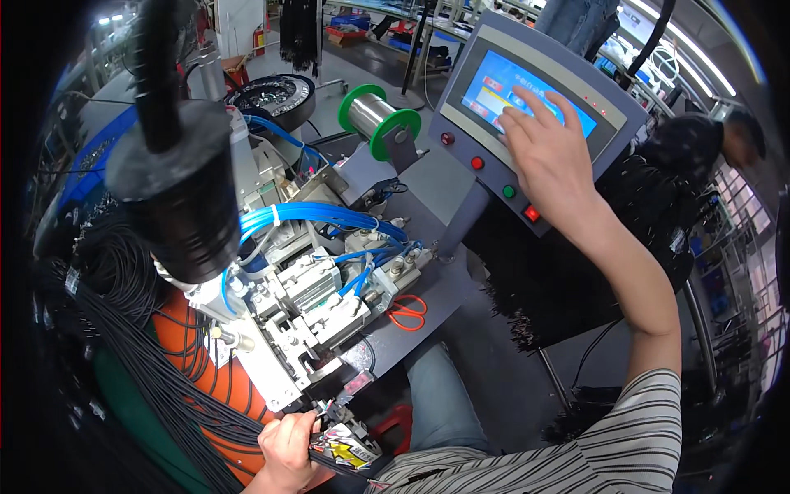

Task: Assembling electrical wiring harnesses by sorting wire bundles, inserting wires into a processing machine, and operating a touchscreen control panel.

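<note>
My right hand (550, 156) reaches up to a control panel (461, 86) with its fingers spread over the lit blue touchscreen (494, 70). Whether a fingertip touches the glass, I cannot tell. Down at the lower edge, my left hand (288, 449) is closed around black cable (234, 424), part of a long bundle trailing from the left. Beside that hand is a small metal fixture (350, 445) with a yellow and white label. A metal machine (317, 288) with blue air tubes (317, 214) stands just beyond it, under a black lamp-like head (177, 206).
A green-flanged wire spool (370, 115) and a round feeder bowl (276, 99) stand behind the machine. Red-handled scissors (407, 313) lie on the grey table. Black cables hang (592, 280) from a rack at right, near another person (699, 148).
</note>
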The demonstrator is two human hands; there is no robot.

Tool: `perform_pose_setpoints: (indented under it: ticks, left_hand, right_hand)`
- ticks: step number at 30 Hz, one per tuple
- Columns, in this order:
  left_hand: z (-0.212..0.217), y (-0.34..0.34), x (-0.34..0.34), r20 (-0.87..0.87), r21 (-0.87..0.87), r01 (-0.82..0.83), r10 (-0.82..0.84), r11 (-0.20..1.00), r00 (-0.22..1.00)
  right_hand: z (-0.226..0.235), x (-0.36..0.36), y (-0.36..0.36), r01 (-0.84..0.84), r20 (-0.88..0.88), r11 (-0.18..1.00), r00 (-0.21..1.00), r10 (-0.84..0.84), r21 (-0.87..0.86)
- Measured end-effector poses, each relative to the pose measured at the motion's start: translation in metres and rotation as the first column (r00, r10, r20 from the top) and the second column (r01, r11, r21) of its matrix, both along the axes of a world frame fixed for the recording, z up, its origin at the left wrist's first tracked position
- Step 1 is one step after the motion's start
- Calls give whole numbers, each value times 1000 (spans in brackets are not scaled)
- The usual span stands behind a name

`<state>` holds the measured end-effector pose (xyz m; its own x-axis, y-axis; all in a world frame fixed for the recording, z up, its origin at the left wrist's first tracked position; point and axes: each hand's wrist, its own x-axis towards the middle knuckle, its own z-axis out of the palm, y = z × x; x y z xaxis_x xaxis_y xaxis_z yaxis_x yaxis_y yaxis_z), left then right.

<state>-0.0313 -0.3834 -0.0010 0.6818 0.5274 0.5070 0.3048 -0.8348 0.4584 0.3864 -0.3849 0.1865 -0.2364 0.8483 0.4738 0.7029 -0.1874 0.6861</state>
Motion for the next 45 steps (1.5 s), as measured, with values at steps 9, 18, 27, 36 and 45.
perform_pose_setpoints:
  ticks: [9, 18, 27, 36, 45]
  left_hand:
    - [-3, 0, -7, -14, -24, -2, 2, 1000, 1000]
    - [-1, 1, -11, -38, -52, 12, -14, 999, 999]
    - [-2, 3, -3, 46, -56, -4, 7, 998, 999]
    - [10, -2, -6, 90, -167, -59, 75, 984, 993]
    - [5, -4, -2, -27, -59, -79, 78, 995, 997]
  right_hand:
    - [-14, 7, 24, -89, 25, 995, 996, 90, -49]
    - [-65, -73, 15, -513, -590, 838, 624, 512, 185]
    - [-190, -204, -56, -546, -379, 811, -811, -446, 212]
    - [-208, -249, -56, -585, -895, 684, -208, 394, 437]
    - [-210, -231, -49, -487, -397, 767, -857, -328, 417]
